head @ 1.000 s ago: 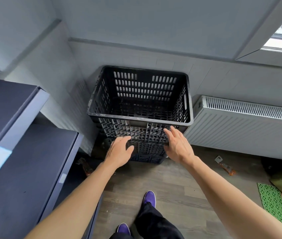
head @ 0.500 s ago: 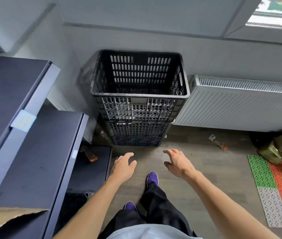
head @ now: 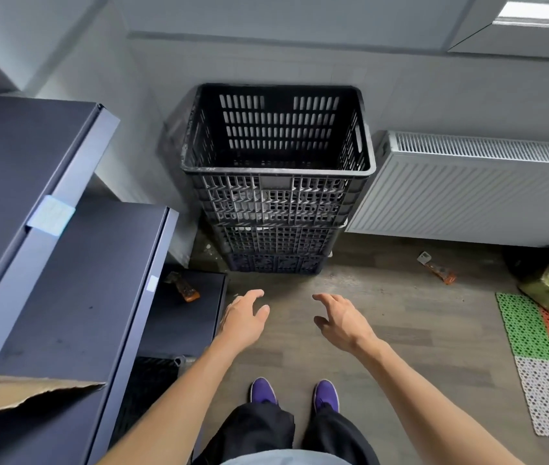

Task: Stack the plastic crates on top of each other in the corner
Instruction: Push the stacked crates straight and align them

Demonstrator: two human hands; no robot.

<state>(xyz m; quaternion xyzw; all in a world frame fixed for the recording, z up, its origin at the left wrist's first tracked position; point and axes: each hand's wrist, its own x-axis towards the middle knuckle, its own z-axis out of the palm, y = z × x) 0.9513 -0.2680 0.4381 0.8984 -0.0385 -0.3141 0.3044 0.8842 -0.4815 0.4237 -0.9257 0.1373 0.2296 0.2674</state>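
While both hands (head: 294,322) hang wide, stacked crates (head: 278,182) sit between shelving (head: 65,263) and radiator (head: 474,193).

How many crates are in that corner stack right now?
3, stacked in the corner beside the radiator: top crate, middle crate under it, bottom crate on the floor. Both hands are off them; anything nested inside can't be seen.

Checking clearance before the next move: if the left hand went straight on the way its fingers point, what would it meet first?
Most likely the bottom of the crate stack. The left hand is open, pointing forward over bare floor, with nothing between. Depth is hard to judge from one view.
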